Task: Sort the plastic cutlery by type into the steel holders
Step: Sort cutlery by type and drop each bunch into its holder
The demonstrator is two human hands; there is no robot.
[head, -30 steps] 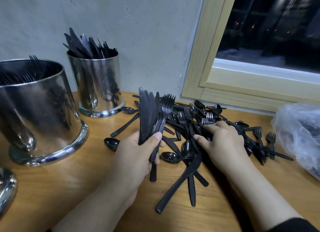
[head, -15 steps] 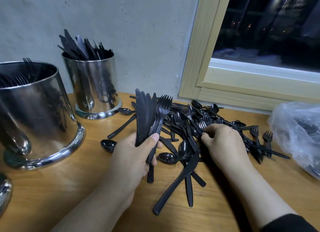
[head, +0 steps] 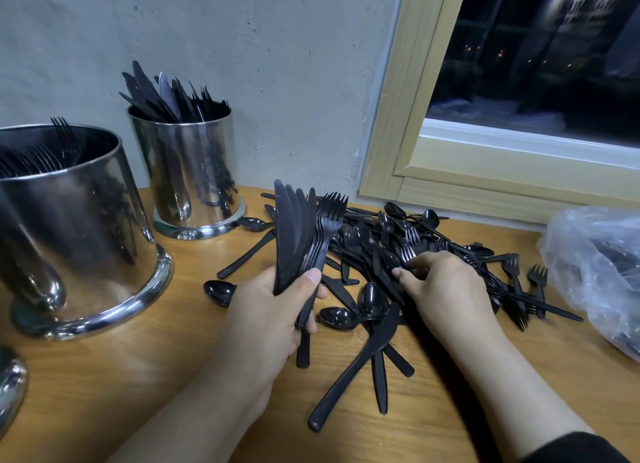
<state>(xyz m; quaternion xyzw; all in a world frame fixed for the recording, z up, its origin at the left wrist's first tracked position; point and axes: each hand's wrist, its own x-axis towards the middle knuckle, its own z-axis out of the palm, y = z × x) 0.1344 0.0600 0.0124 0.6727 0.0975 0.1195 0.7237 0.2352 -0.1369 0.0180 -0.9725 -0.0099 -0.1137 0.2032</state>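
Knives and forks (head: 304, 241) stand fanned in the left hand (head: 273, 310), thumb clamped across, kept apart for the holders (head: 188, 172). Right hand (head: 446, 286) fingers curl into the pile (head: 415, 251), seemingly pinching a fork.

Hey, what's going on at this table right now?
A person is sorting black plastic cutlery. The left hand grips a bunch of knives and forks, upright. The right hand picks at a fork in the loose pile of mixed cutlery on the wooden table. The near steel holder has forks in it; the far steel holder has knives.
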